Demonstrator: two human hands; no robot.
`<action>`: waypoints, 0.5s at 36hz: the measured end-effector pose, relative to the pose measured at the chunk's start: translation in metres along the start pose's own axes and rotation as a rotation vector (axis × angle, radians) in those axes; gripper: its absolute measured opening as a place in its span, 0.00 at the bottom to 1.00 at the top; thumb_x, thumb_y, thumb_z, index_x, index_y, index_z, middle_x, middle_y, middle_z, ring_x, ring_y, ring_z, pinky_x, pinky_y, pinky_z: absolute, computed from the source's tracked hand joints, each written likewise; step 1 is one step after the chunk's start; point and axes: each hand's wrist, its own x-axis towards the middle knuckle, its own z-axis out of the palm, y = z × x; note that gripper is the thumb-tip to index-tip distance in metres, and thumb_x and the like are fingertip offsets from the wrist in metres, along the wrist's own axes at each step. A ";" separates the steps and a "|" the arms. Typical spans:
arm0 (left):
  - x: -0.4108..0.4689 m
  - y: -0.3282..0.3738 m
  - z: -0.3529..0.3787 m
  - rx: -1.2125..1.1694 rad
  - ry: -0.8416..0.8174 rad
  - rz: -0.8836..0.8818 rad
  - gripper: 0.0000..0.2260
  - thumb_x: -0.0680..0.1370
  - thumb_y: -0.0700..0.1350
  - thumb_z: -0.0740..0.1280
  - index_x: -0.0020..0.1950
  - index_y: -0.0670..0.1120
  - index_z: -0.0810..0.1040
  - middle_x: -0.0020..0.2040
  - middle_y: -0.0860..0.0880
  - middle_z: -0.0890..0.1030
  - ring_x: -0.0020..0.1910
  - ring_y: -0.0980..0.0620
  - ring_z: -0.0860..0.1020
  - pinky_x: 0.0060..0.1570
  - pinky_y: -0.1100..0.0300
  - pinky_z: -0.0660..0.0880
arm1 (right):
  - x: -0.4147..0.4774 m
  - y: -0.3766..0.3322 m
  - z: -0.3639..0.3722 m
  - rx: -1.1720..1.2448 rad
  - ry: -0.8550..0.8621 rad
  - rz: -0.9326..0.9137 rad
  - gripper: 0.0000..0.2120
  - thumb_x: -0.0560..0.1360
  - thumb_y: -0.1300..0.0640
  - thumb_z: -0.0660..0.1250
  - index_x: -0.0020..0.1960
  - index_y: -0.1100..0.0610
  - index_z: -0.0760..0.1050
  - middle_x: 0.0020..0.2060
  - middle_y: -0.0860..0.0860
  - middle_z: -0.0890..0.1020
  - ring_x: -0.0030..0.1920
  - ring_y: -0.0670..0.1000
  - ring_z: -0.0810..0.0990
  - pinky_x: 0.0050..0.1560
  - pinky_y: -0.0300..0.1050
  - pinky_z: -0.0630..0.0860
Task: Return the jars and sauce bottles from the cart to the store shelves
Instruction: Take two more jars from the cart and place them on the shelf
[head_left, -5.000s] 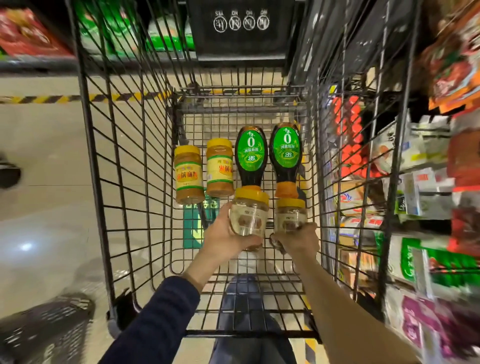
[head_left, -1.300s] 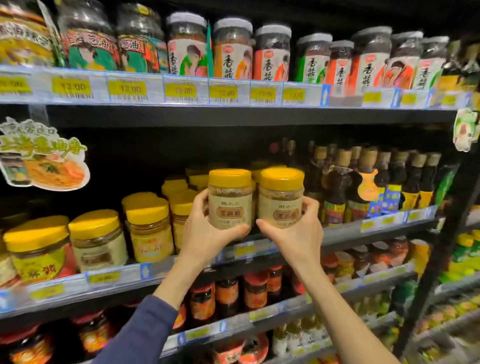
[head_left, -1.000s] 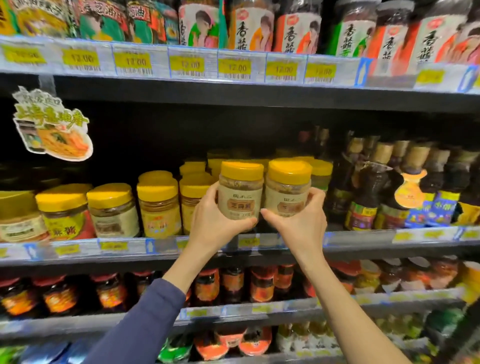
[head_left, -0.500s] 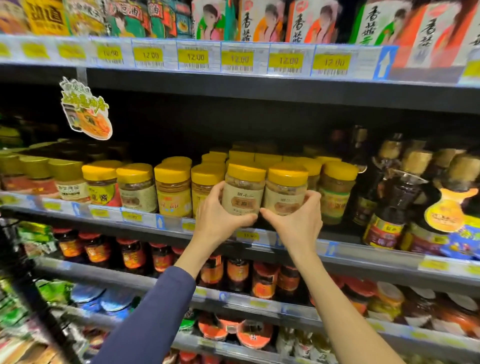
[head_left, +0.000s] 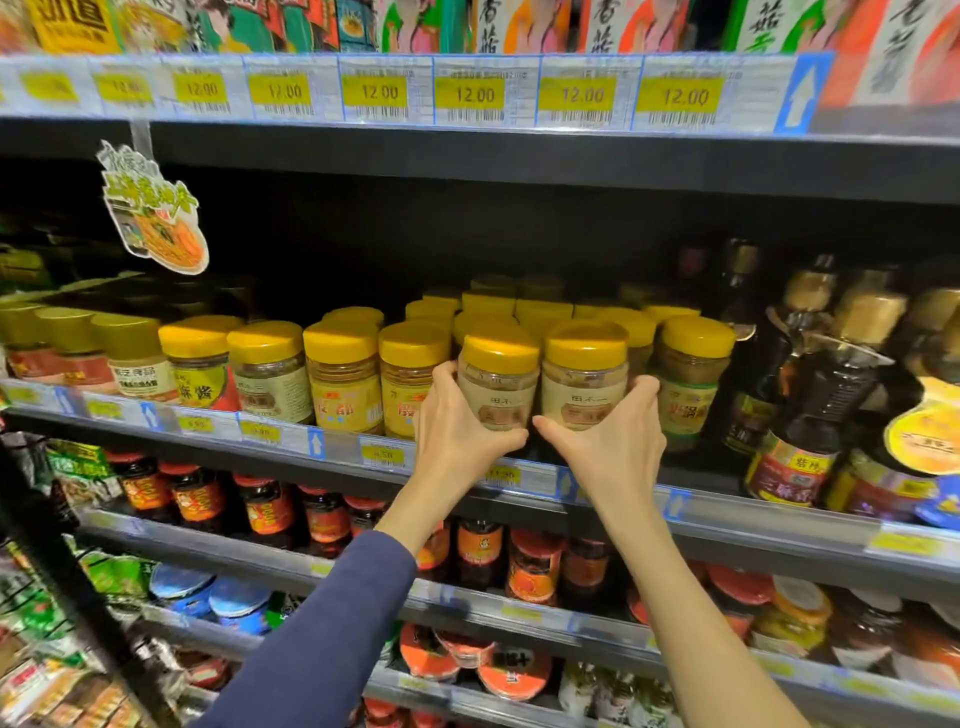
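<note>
Two clear jars with yellow lids stand side by side at the front of the middle shelf (head_left: 691, 501). My left hand (head_left: 457, 431) wraps the left jar (head_left: 498, 382) from its left side and underneath. My right hand (head_left: 608, 441) grips the right jar (head_left: 584, 376) from its right side and below. Both jars are upright and sit in a row of similar yellow-lidded jars (head_left: 343, 371). Whether their bases rest on the shelf is hidden by my hands. The cart is out of view.
Dark sauce bottles (head_left: 810, 410) stand right of the jars. The upper shelf edge (head_left: 467, 96) carries yellow 12.00 price tags. A paper noodle sign (head_left: 153, 213) hangs at the left. Red-lidded chilli jars (head_left: 260, 504) fill the shelf below.
Both hands have carried the two jars from the cart up to the shelf and pushed them forward and down into the row of yellow-lidded jars. The view has moved closer.
</note>
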 end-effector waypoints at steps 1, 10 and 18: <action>0.000 -0.001 0.002 0.021 -0.007 -0.004 0.38 0.59 0.50 0.79 0.63 0.42 0.65 0.57 0.46 0.77 0.57 0.48 0.76 0.47 0.63 0.67 | 0.000 0.001 0.000 -0.011 -0.004 0.008 0.39 0.58 0.44 0.78 0.58 0.61 0.62 0.55 0.56 0.74 0.55 0.60 0.76 0.53 0.53 0.72; 0.006 0.000 0.001 0.145 -0.128 -0.049 0.35 0.60 0.52 0.79 0.57 0.42 0.64 0.55 0.46 0.76 0.57 0.45 0.76 0.48 0.57 0.71 | -0.001 0.005 -0.003 -0.157 -0.022 0.073 0.40 0.56 0.39 0.77 0.56 0.59 0.63 0.54 0.58 0.78 0.54 0.64 0.76 0.48 0.55 0.75; 0.005 0.003 -0.003 0.211 -0.202 -0.081 0.35 0.61 0.54 0.79 0.58 0.41 0.65 0.57 0.44 0.76 0.57 0.44 0.76 0.44 0.59 0.68 | -0.003 0.002 -0.009 -0.209 -0.083 0.107 0.39 0.59 0.40 0.77 0.56 0.59 0.62 0.56 0.59 0.77 0.57 0.65 0.76 0.49 0.55 0.72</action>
